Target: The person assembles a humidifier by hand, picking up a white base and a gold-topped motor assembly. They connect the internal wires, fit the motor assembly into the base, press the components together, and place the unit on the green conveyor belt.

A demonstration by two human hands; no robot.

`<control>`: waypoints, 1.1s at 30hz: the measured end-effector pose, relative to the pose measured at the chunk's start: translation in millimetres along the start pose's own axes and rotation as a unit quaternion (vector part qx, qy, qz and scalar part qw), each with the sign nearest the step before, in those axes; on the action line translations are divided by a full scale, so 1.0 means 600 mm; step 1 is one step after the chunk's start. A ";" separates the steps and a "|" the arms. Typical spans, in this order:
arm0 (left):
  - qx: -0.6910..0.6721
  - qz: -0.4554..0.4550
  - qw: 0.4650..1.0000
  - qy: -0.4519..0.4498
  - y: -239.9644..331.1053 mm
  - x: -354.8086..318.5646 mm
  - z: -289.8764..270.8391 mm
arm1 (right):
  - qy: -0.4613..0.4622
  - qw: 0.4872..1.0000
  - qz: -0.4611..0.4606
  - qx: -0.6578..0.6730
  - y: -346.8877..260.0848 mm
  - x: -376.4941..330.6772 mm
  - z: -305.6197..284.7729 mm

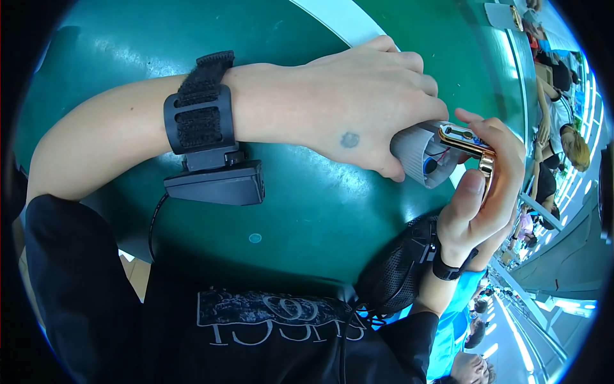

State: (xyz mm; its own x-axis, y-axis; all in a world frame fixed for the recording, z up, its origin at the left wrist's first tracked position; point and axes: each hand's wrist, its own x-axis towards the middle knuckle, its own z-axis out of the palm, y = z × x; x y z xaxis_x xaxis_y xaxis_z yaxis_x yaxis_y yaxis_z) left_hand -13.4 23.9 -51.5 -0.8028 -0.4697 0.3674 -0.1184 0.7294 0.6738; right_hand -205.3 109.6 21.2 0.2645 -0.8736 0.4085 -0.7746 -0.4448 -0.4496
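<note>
My left hand (358, 109) reaches across from the left and grips a light grey ribbed cylindrical part (419, 153) with red and blue wires visible in its open end. My right hand (486, 192) comes up from below and holds a small gold-rimmed flat piece (467, 142) pressed against that open end, thumb along its side. Both hands meet above a green surface (307, 211). A black strap with a black box (214, 150) sits on my left wrist, and a black mesh strap (403, 269) on my right.
A white stripe (339, 19) crosses the green surface at the top. Several other people (556, 128) are along the right edge, near light-coloured rails. A small pale dot (255, 238) marks the green surface below my left wrist.
</note>
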 end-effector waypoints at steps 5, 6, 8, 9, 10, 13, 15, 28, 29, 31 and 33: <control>0.022 0.015 0.999 0.022 -0.001 -0.003 -0.004 | -0.065 0.995 -0.016 -0.075 -0.015 0.009 -0.008; 0.022 0.014 0.999 0.022 -0.001 -0.003 -0.003 | -0.053 0.997 -0.017 -0.060 -0.012 0.005 -0.008; 0.027 0.018 0.999 0.024 -0.002 -0.002 -0.004 | -0.029 0.999 -0.016 -0.030 -0.008 0.001 -0.009; 0.030 0.021 0.999 0.025 -0.001 -0.002 -0.004 | -0.030 0.999 -0.016 -0.030 -0.008 0.002 -0.008; 0.029 0.020 0.999 0.025 -0.001 -0.002 -0.004 | -0.029 0.998 -0.026 -0.045 -0.010 0.003 -0.007; 0.021 0.015 0.999 0.018 0.000 -0.001 0.001 | -0.029 0.996 -0.047 -0.077 -0.008 0.000 0.000; 0.026 0.016 0.999 0.018 0.001 -0.001 0.006 | -0.004 0.997 -0.045 -0.063 0.000 -0.009 0.010; 0.032 0.033 0.998 0.045 -0.003 -0.003 0.018 | 0.012 1.000 0.024 -0.005 -0.008 -0.016 0.011; 0.033 0.032 0.998 0.043 -0.002 -0.003 0.017 | 0.012 1.000 0.025 -0.005 -0.009 -0.017 0.012; 0.027 0.035 0.998 0.043 -0.002 -0.002 0.018 | 0.019 0.999 0.039 0.000 -0.012 -0.018 0.013; 0.017 0.041 0.998 0.045 -0.003 -0.003 0.018 | 0.023 0.999 0.044 0.003 -0.014 -0.017 0.012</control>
State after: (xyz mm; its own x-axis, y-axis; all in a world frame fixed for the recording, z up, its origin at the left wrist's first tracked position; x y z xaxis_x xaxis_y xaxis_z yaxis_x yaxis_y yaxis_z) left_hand -18.1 28.6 -60.3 -0.7547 -0.4490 0.4783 -0.0745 0.7831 0.6175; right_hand -197.4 120.6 15.3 0.1690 -0.8997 0.4024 -0.7903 -0.3677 -0.4901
